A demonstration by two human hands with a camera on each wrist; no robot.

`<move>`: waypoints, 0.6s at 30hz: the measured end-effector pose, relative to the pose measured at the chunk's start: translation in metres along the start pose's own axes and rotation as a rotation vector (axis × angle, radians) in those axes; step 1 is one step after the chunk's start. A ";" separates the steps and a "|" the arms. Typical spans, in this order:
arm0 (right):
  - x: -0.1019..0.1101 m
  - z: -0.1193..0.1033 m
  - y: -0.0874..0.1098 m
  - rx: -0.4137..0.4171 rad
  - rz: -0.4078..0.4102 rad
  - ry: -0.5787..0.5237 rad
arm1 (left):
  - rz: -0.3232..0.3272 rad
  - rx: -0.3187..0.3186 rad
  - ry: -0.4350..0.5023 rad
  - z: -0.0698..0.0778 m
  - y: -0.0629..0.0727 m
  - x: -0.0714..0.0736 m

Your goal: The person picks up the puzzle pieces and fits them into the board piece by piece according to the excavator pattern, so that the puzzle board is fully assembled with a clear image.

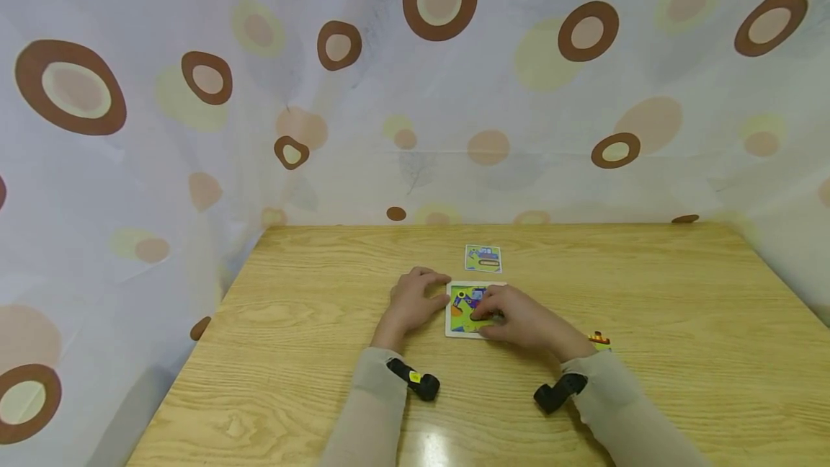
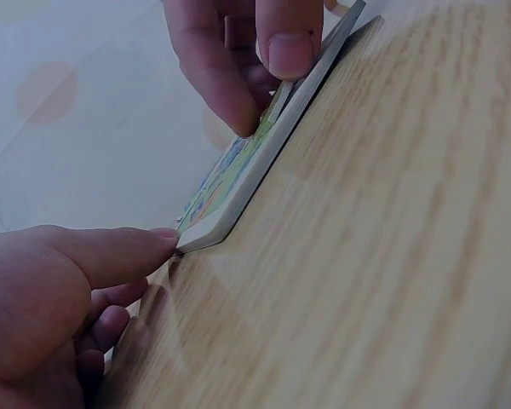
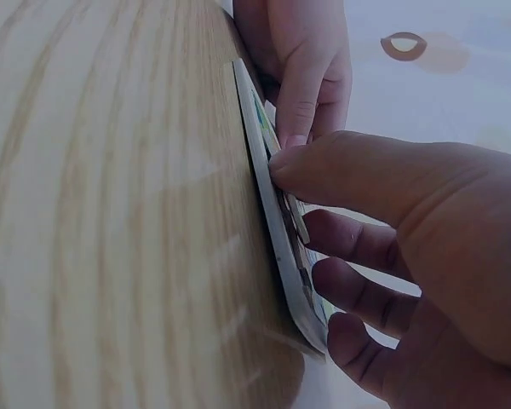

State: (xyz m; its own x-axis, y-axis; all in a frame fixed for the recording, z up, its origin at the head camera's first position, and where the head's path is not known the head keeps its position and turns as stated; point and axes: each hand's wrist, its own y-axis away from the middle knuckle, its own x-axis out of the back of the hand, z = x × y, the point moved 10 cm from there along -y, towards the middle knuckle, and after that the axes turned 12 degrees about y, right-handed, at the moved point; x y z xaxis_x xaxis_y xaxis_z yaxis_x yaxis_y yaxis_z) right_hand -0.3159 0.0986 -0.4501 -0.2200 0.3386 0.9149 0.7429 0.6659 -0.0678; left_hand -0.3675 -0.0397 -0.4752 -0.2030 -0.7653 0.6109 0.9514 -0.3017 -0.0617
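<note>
A small square puzzle board with a white rim and a green and blue digger picture lies flat on the table. My left hand steadies its left side, thumb tip touching the rim in the left wrist view and fingers loosely extended. Over the board's right half is my right hand, pinching a thin puzzle piece between thumb and fingers. That piece sits tilted within the frame in the right wrist view, and the hand covers much of it in the head view.
Beyond the board lies a picture card with a similar digger on it. A red and yellow piece shows partly behind the right sleeve. The wooden table meets a patterned cloth at its back and left edges.
</note>
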 end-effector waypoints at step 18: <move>0.001 -0.001 0.001 -0.018 0.000 -0.015 | -0.001 -0.006 0.006 0.002 0.001 0.000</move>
State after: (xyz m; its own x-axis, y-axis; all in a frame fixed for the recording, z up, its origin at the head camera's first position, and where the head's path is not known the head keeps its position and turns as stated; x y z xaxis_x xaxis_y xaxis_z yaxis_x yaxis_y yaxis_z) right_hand -0.3141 0.0989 -0.4492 -0.2293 0.3491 0.9086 0.7540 0.6540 -0.0610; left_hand -0.3657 -0.0389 -0.4731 -0.2054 -0.7682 0.6063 0.9497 -0.3061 -0.0660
